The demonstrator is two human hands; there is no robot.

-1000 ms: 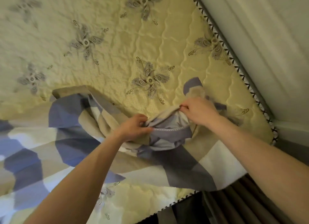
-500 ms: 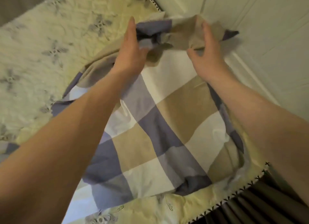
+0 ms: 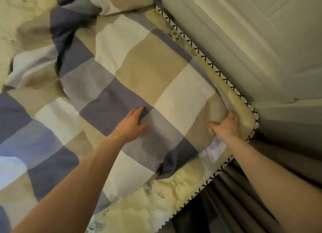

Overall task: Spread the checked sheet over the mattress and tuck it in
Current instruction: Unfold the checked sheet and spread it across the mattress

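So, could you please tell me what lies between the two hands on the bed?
Only the checked sheet: a smooth stretch runs from the flat left hand to the right hand, which grips a bunched fold. The head view shows this.

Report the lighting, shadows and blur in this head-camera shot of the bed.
Head view: dim, warm light with no glare; head view: the blue, beige and white checked sheet smears with motion blur at its bunched top-left part; head view: the cream quilted mattress looks soft, its embroidery fuzzy; head view: deep shadow at bottom right.
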